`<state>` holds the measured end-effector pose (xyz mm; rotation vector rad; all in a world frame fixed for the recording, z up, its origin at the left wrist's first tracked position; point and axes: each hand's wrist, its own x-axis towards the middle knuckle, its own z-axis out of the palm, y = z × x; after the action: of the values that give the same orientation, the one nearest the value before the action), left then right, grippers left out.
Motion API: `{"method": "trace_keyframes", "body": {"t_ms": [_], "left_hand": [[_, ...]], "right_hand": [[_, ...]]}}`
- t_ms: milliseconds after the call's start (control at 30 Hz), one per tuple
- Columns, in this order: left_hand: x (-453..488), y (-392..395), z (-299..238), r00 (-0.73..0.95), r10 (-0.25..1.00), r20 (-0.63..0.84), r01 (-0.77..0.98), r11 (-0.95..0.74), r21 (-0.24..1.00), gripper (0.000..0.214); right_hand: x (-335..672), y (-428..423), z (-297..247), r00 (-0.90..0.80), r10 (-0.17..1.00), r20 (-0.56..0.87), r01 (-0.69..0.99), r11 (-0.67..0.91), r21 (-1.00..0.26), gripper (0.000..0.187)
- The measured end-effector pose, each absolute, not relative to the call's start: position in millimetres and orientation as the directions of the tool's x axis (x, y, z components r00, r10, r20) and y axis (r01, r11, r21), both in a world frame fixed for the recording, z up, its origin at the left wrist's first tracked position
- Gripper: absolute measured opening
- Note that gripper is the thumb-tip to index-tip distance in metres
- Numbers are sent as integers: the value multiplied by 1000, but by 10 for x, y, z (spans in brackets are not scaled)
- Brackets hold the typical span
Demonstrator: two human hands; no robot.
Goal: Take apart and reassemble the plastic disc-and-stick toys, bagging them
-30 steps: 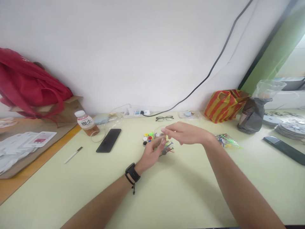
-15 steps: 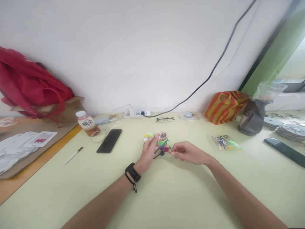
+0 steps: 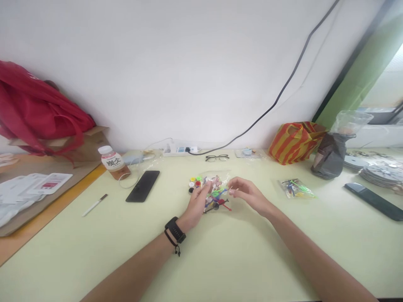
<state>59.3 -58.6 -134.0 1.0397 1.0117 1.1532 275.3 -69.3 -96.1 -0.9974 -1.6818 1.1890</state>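
A clear plastic bag (image 3: 217, 193) of small colourful plastic pieces sits at the middle of the table. My left hand (image 3: 197, 204) grips its left side, thumb on top and the other fingers hidden beneath. At the bag's right edge, the curled fingers of my right hand (image 3: 244, 193) pinch the film; the exact contact is small and blurred. A red stick-like piece (image 3: 227, 207) and a dark one poke out at the near end. Several small round pieces in yellow, white, red and black, among them a white disc (image 3: 192, 184), lie left of the bag.
Left are a black phone (image 3: 143, 186), a drink bottle (image 3: 113, 162), a white pen (image 3: 95, 204) and a red backpack (image 3: 47, 109). Glasses (image 3: 217, 158) and a power strip (image 3: 179, 150) lie behind. Another parts bag (image 3: 296, 188), a striped bag (image 3: 294, 142) and a dark case (image 3: 373, 201) stand right.
My right hand has let go of the red piece and moved up to the bag's right edge. The bag lies more spread out, and the round pieces left of it show more.
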Motion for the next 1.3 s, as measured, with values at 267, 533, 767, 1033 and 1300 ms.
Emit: {"method": "trace_keyframes", "body": {"t_ms": [267, 533, 767, 1033, 1300], "left_hand": [[651, -662, -1308, 215, 976, 20, -225, 30, 974, 49], [626, -674, -1212, 322, 947, -12, -294, 112, 949, 44], [489, -530, -1182, 244, 967, 77, -180, -33, 983, 36], [315, -410, -1146, 278, 951, 133, -67, -119, 991, 26], [297, -399, -1091, 290, 944, 155, -77, -139, 987, 28]], "right_hand": [[2603, -657, -1135, -178, 978, 109, 28, 116, -993, 13], [2628, -693, -1023, -142, 964, 223, 39, 231, -972, 25], [2676, -679, -1031, -183, 967, 180, 30, 188, -982, 29], [2692, -647, -1058, -188, 965, 185, -18, 185, -983, 32], [2711, -634, -1067, -227, 951, 210, -87, 195, -977, 31]]}}
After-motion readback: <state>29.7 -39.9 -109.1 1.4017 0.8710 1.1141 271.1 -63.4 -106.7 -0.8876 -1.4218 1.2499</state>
